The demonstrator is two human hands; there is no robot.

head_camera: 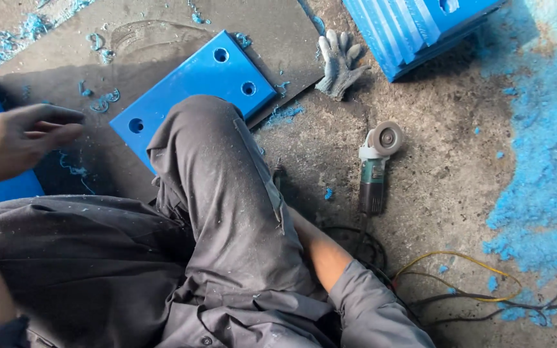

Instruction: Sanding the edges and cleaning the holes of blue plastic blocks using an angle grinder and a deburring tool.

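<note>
Apparently mid-job: flat blue plastic plate (195, 90) with 3 drilled holes lies on the floor under the bent knee, blue shavings (543, 167) strewn, grey-green angle grinder (375, 167) set down untouched, left hand (17, 138) hovers open-fingered, empty; right hand hidden behind the leg, can't tell.

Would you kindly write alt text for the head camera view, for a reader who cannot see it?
A person in grey work clothes sits on a concrete floor, left hand raised, empty, over a blue plate with three holes. An angle grinder and a grey glove lie nearby among blue shavings.
</note>
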